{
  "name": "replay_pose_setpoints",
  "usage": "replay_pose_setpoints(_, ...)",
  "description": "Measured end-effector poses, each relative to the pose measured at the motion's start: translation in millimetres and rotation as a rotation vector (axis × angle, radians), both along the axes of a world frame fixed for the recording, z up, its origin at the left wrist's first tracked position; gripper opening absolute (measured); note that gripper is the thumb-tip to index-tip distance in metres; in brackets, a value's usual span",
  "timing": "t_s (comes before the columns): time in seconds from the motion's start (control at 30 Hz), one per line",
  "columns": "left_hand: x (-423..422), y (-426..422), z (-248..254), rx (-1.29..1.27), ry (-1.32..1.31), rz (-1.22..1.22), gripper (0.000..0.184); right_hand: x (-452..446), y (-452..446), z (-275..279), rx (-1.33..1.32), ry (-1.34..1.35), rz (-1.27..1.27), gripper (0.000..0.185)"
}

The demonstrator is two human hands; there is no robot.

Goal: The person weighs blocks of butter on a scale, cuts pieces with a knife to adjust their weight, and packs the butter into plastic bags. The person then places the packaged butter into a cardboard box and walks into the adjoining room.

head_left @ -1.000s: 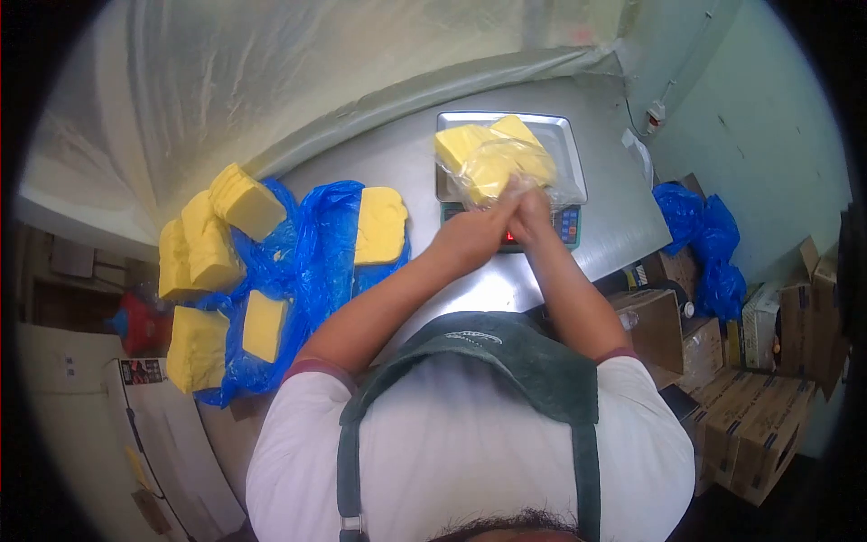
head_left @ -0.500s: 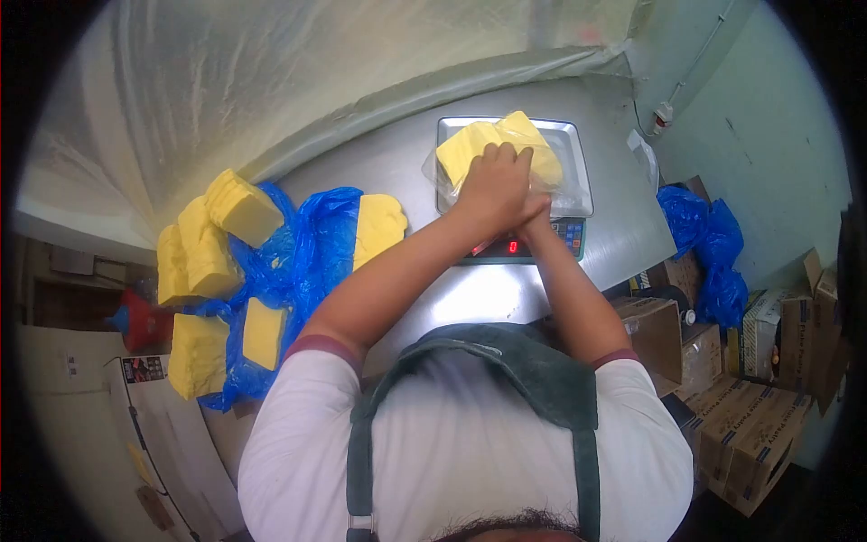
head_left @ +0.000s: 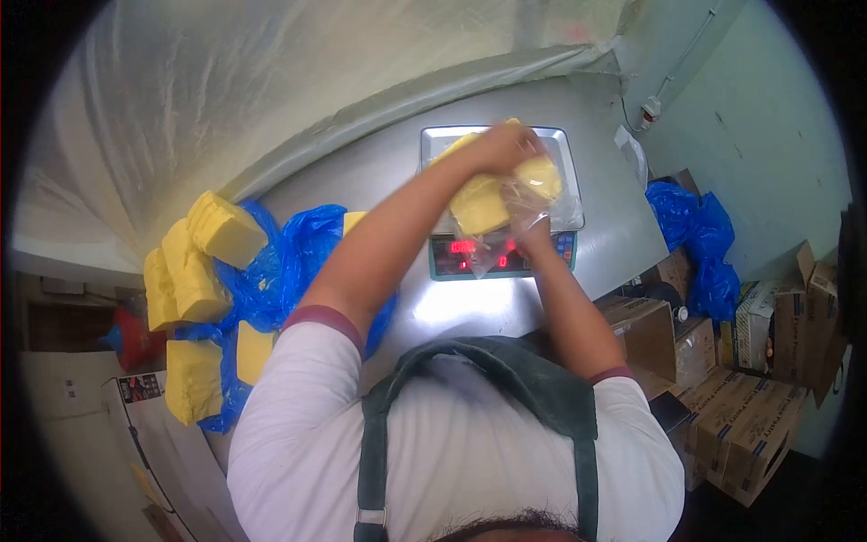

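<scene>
A digital scale (head_left: 502,262) with a metal pan (head_left: 567,172) stands on the steel table, its red digits lit. On the pan, yellow butter-like blocks (head_left: 479,206) sit in a clear plastic bag (head_left: 486,253), whose loose end hangs over the display. My left hand (head_left: 513,147) reaches across the top of the blocks, its fingers smeared by motion. Nearer to me, my right hand (head_left: 531,217) is closed on the bag beside the display; the plastic partly covers its fingers.
More yellow blocks (head_left: 226,230) lie on blue plastic sheeting (head_left: 312,244) at the left of the steel table (head_left: 379,149). A plastic curtain (head_left: 298,72) hangs behind. Cardboard boxes (head_left: 745,425) and blue bags (head_left: 713,244) stand at the right.
My hands have come apart: the left moved up over the blocks, the right stayed low with the bag. The bag's loose end now hangs toward me, and more digits show on the scale.
</scene>
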State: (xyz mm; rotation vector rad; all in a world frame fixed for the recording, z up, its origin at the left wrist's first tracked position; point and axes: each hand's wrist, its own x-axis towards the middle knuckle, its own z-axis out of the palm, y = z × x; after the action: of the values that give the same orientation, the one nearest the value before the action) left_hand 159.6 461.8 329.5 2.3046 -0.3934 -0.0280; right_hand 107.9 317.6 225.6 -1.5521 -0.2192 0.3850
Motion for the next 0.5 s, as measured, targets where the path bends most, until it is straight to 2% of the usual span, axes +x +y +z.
replay_pose_setpoints(0.03, 24.1, 24.9, -23.1, -0.036, -0.061, 0.240, 0.039, 12.5, -5.7, -34.7, -0.166, -0.332, 0.019, 0.052)
replay_pose_setpoints(0.07, 32.1, 40.4, -11.4, 0.228, 0.139, 0.335, 0.052, 24.1, -12.5, -70.3, -0.336, -0.663, 0.041, 0.055)
replay_pose_setpoints(0.1, 48.1, 55.9, -30.4, 0.393, 0.305, 0.300, 0.063, 18.8, -11.9, -52.2, -0.342, -0.659, 0.039, 0.055)
replay_pose_setpoints(0.17, 48.4, 60.3, -46.0, 0.378, 0.337, 0.244, 0.064, 2.1, -2.9, 16.5, -0.114, -0.095, -0.014, 0.066)
replay_pose_setpoints(0.2, 46.4, 60.1, -45.6, 0.367, 0.366, 0.195, 0.065, 3.8, -3.3, 18.1, -0.116, -0.094, -0.013, 0.066)
replay_pose_setpoints(0.27, 50.6, 55.1, -41.7, 0.345, 0.445, 0.153, 0.062, 8.8, -3.4, 20.2, -0.028, 0.047, 0.200, 0.085)
replay_pose_setpoints(0.37, 50.7, 49.2, -27.8, 0.311, 0.565, 0.084, 0.057, 4.4, 6.7, 49.4, -0.036, 0.152, 0.230, 0.091)
replay_pose_setpoints(0.5, 57.6, 52.0, -25.0, 0.272, 0.618, -0.005, 0.052, 15.4, 17.2, 23.9, -0.080, 0.109, 0.229, 0.095)
